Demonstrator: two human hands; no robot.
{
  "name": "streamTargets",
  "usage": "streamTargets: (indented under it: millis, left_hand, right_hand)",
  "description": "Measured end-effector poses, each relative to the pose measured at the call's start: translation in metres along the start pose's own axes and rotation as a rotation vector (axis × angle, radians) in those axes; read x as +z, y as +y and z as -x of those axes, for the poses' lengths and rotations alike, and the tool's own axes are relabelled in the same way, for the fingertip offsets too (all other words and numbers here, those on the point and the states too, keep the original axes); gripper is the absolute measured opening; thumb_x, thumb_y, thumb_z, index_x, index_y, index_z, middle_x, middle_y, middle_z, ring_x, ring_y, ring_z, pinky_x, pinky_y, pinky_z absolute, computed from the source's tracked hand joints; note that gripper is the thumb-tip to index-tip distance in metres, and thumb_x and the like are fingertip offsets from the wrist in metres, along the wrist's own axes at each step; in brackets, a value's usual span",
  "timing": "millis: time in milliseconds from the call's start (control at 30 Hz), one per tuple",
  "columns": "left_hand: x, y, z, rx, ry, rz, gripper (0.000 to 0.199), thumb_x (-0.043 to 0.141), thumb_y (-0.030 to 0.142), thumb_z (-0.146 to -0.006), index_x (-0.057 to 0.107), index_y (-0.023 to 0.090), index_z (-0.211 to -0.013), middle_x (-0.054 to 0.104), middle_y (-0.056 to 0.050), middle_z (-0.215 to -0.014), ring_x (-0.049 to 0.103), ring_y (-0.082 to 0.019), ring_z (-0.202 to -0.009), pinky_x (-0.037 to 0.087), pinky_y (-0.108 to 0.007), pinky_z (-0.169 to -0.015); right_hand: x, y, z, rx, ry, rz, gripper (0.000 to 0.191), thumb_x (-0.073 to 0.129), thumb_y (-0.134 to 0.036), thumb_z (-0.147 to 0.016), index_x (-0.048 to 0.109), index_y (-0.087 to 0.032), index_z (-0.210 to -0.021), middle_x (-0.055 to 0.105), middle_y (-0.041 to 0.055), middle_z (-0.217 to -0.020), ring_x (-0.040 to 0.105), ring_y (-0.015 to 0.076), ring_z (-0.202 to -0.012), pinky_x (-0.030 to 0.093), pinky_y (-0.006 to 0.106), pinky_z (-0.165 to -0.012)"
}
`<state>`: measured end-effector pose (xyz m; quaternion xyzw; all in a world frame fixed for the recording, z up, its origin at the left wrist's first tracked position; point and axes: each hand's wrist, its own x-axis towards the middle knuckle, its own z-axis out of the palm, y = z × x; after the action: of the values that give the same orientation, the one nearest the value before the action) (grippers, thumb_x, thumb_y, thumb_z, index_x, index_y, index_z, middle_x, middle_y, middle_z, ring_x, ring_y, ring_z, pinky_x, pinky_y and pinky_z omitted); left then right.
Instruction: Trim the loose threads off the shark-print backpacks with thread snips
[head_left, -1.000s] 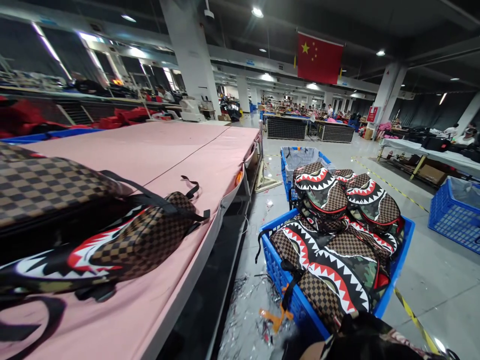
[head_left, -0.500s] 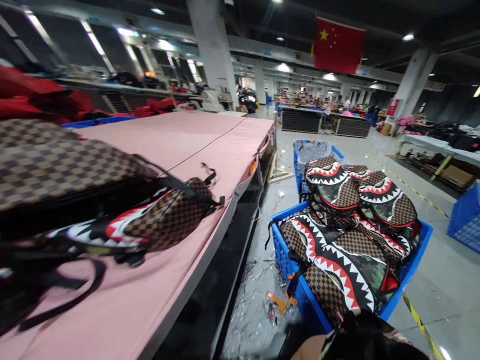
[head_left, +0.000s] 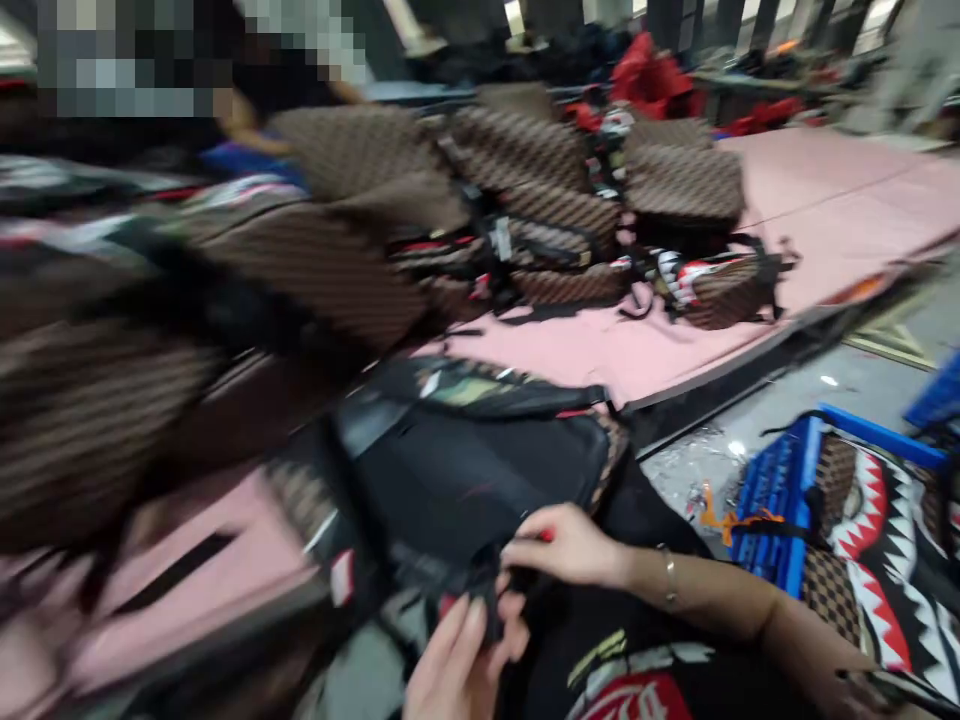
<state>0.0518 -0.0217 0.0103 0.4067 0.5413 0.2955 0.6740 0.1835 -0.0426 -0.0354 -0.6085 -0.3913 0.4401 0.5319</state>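
Observation:
A black backpack with checkered edging (head_left: 480,480) lies open-backed against my front, its dark panel facing up. My left hand (head_left: 469,645) is at its lower edge, fingers closed round a black strap or buckle. Beside it my right hand (head_left: 566,545) pinches black webbing, with something small and red at the fingers. The two hands almost touch. Motion blur hides the exact shape of the held pieces.
Checkered backpacks (head_left: 525,160) are piled along the pink table (head_left: 810,190). A blue crate (head_left: 776,500) of shark-mouth backpacks (head_left: 885,540) stands on the floor at right. Another person's arm (head_left: 247,125) shows behind the pile.
The view has swung left and down from the aisle and crates. Both my hands and the black backpack have come into view; the crate now sits at the right edge.

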Motion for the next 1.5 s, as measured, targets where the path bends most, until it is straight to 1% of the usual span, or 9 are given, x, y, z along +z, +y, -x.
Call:
streamTargets:
  millis: [133, 267, 400, 533, 733, 1033, 1300, 1400, 1500]
  left_hand:
    - [-0.016, -0.004, -0.009, -0.047, -0.091, 0.25, 0.039, 0.074, 0.034, -0.058, 0.065, 0.01, -0.088, 0.066, -0.006, -0.068, 0.055, -0.012, -0.049, 0.045, -0.024, -0.047]
    - [-0.026, -0.005, -0.016, -0.008, -0.095, 0.324, 0.033, 0.068, 0.031, -0.067, 0.064, 0.01, -0.092, 0.067, -0.007, -0.071, 0.055, -0.01, -0.05, 0.045, -0.023, -0.05]
    - [-0.035, -0.01, -0.018, 0.006, -0.077, 0.376, 0.031, 0.066, 0.031, -0.07, 0.063, 0.012, -0.095, 0.064, -0.004, -0.069, 0.054, -0.01, -0.051, 0.043, -0.022, -0.05]
    - [-0.042, -0.013, -0.023, -0.002, -0.041, 0.458, 0.031, 0.067, 0.029, -0.069, 0.062, 0.013, -0.096, 0.06, -0.002, -0.068, 0.052, -0.009, -0.053, 0.041, -0.02, -0.049]
    - [-0.043, -0.015, -0.025, 0.013, -0.062, 0.401, 0.027, 0.064, 0.031, -0.072, 0.061, 0.013, -0.092, 0.058, -0.001, -0.065, 0.051, -0.008, -0.051, 0.038, -0.018, -0.046]
    - [-0.038, -0.022, -0.024, 0.026, -0.052, 0.309, 0.027, 0.062, 0.034, -0.074, 0.062, 0.014, -0.093, 0.059, 0.0, -0.066, 0.052, -0.007, -0.05, 0.039, -0.017, -0.047]
    - [-0.038, -0.025, -0.025, 0.056, -0.079, 0.253, 0.03, 0.061, 0.036, -0.075, 0.061, 0.014, -0.096, 0.061, -0.001, -0.068, 0.053, -0.009, -0.053, 0.042, -0.019, -0.049]
    - [-0.053, -0.026, -0.029, 0.05, -0.073, 0.219, 0.027, 0.062, 0.034, -0.075, 0.063, 0.012, -0.09, 0.062, -0.002, -0.066, 0.053, -0.01, -0.052, 0.044, -0.021, -0.049]
    - [-0.088, -0.012, -0.034, 0.117, 0.046, 0.346, 0.025, 0.069, 0.03, -0.069, 0.065, 0.012, -0.086, 0.062, -0.002, -0.065, 0.052, -0.008, -0.05, 0.043, -0.019, -0.048]
  right_hand:
    - [0.005, 0.009, -0.004, 0.0, 0.027, -0.132, 0.017, 0.061, -0.032, -0.073, 0.06, -0.015, -0.074, 0.058, -0.0021, -0.067, 0.054, 0.0109, -0.062, 0.043, 0.022, -0.061]
    - [0.009, 0.009, -0.002, -0.022, 0.05, 0.006, 0.024, 0.057, -0.025, -0.074, 0.053, -0.019, -0.097, 0.059, -0.0015, -0.079, 0.056, 0.0123, -0.069, 0.045, 0.024, -0.066]
    - [0.012, 0.005, 0.002, -0.169, 0.042, 0.21, 0.012, 0.05, -0.026, -0.081, 0.057, -0.02, -0.089, 0.061, 0.0007, -0.084, 0.057, 0.0146, -0.079, 0.044, 0.025, -0.072]
    - [0.017, 0.009, 0.0, -0.202, 0.003, 0.263, 0.014, 0.049, -0.029, -0.084, 0.059, -0.02, -0.084, 0.063, 0.0013, -0.079, 0.058, 0.0149, -0.076, 0.044, 0.025, -0.069]
    - [0.023, 0.01, -0.002, -0.209, -0.03, 0.355, 0.014, 0.052, -0.031, -0.084, 0.058, -0.02, -0.091, 0.063, 0.0016, -0.081, 0.058, 0.0146, -0.072, 0.045, 0.025, -0.065]
    - [0.019, 0.008, -0.007, -0.436, 0.01, 0.496, 0.009, 0.051, -0.025, -0.085, 0.058, -0.019, -0.088, 0.062, 0.0038, -0.076, 0.056, 0.0164, -0.071, 0.044, 0.03, -0.066]
    - [0.02, 0.005, -0.006, -0.406, 0.035, 0.427, 0.01, 0.052, -0.025, -0.084, 0.057, -0.019, -0.09, 0.062, 0.0032, -0.077, 0.056, 0.0153, -0.07, 0.044, 0.028, -0.064]
    - [0.02, 0.003, -0.005, -0.432, -0.04, 0.415, 0.008, 0.052, -0.024, -0.084, 0.058, -0.018, -0.086, 0.061, 0.0028, -0.074, 0.055, 0.0149, -0.068, 0.043, 0.028, -0.064]
    - [0.015, 0.004, -0.003, -0.358, -0.039, 0.313, 0.01, 0.054, -0.026, -0.082, 0.058, -0.019, -0.089, 0.06, 0.0017, -0.074, 0.055, 0.0138, -0.066, 0.044, 0.026, -0.061]
